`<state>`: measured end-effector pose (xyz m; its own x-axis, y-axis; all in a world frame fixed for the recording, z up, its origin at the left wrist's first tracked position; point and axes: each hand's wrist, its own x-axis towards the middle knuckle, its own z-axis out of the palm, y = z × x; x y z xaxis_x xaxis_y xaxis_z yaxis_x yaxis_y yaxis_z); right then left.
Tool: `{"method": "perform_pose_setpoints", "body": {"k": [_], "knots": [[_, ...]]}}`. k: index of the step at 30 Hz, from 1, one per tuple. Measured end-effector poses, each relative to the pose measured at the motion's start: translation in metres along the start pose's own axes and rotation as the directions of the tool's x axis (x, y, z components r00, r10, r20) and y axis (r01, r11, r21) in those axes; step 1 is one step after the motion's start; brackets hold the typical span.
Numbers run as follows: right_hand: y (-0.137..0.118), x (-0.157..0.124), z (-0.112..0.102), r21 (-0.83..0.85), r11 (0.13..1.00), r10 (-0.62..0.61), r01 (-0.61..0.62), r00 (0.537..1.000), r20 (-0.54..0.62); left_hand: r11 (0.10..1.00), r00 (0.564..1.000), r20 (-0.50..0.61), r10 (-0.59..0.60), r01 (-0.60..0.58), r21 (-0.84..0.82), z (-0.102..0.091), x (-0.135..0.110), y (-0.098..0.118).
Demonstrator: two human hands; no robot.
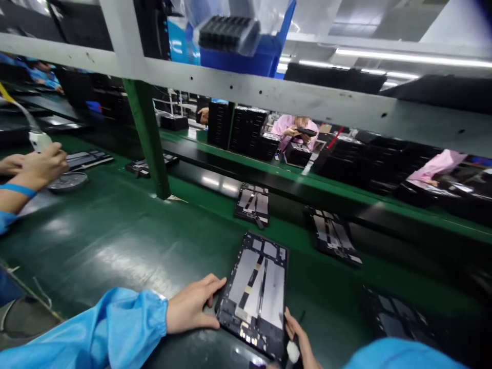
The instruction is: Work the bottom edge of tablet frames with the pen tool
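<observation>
A tablet with its back off (274, 287), grey battery cells and flex cables showing, lies slightly turned on the green bench in front of me. My left hand (194, 306) grips its left edge, thumb at the lower corner and fingers higher up. At the lower right edge, my right hand (302, 335) has its fingers against the tablet's side; its palm is partly cut off below. By those fingers is a small white-ended object (292, 352), which I cannot identify; whether the hand holds it too is unclear.
More opened tablets (252, 204) lie along the bench's far side and to the right (334, 236). A green post (148, 138) and a grey rail (238, 89) stand ahead. At left, a co-worker's hands (42, 166) hold a white tool near a round dish (68, 181). Black stacked trays (248, 130) stand beyond.
</observation>
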<state>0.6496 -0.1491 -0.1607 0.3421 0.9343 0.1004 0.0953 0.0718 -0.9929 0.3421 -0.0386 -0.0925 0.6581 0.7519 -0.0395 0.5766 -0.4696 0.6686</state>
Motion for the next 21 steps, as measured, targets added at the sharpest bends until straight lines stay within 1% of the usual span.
{"method": "perform_pose_setpoints", "body": {"k": [2, 3, 4, 7, 10, 11, 13, 15, 16, 18, 20, 21], "knots": [[-0.017, -0.003, -0.001, -0.155, 0.988, 0.023, -0.024, 1.000, -0.008, 1.000, 1.000, -0.014, -0.009, 0.009, -0.011, 0.004, 0.004, 0.001], [-0.027, -0.003, -0.002, -0.216, 0.976, 0.032, -0.026, 0.999, 0.022, 1.000, 1.000, -0.011, -0.002, 0.002, -0.025, 0.007, 0.005, 0.002], [-0.036, -0.002, -0.003, -0.252, 0.968, 0.021, -0.015, 1.000, 0.018, 0.999, 1.000, -0.010, 0.006, -0.006, -0.038, 0.010, 0.006, 0.003], [-0.053, -0.002, -0.010, -0.278, 0.960, 0.033, -0.022, 0.999, 0.036, 0.999, 0.999, -0.031, 0.017, -0.018, -0.031, 0.016, 0.001, 0.007], [-0.062, -0.006, -0.015, -0.243, 0.970, 0.049, -0.032, 0.997, 0.063, 0.999, 0.998, -0.058, 0.030, -0.028, 0.044, 0.013, -0.006, 0.013], [-0.065, -0.008, -0.015, -0.241, 0.970, 0.037, -0.022, 0.997, 0.060, 0.997, 0.997, -0.070, 0.040, -0.035, 0.069, 0.010, -0.008, 0.017], [-0.073, -0.009, -0.012, -0.274, 0.961, -0.024, 0.032, 0.999, 0.033, 0.993, 0.993, -0.094, 0.071, -0.062, 0.099, 0.004, -0.009, 0.024], [-0.082, -0.009, -0.001, -0.334, 0.936, -0.097, 0.106, 0.994, 0.045, 0.989, 0.987, -0.109, 0.120, -0.108, 0.105, 0.001, -0.007, 0.031], [-0.086, -0.007, 0.006, -0.354, 0.924, -0.123, 0.145, 0.989, 0.084, 0.985, 0.983, -0.109, 0.147, -0.136, 0.103, 0.001, -0.006, 0.034], [-0.094, -0.003, 0.025, -0.351, 0.910, -0.147, 0.222, 0.963, 0.228, 0.978, 0.975, -0.103, 0.196, -0.186, 0.093, 0.004, -0.004, 0.038], [-0.098, 0.002, 0.043, -0.328, 0.896, -0.169, 0.299, 0.913, 0.370, 0.976, 0.972, -0.105, 0.212, -0.206, 0.068, 0.009, -0.001, 0.038], [-0.100, 0.005, 0.051, -0.319, 0.887, -0.180, 0.332, 0.888, 0.423, 0.978, 0.973, -0.102, 0.209, -0.205, 0.045, 0.010, 0.000, 0.038]]}}
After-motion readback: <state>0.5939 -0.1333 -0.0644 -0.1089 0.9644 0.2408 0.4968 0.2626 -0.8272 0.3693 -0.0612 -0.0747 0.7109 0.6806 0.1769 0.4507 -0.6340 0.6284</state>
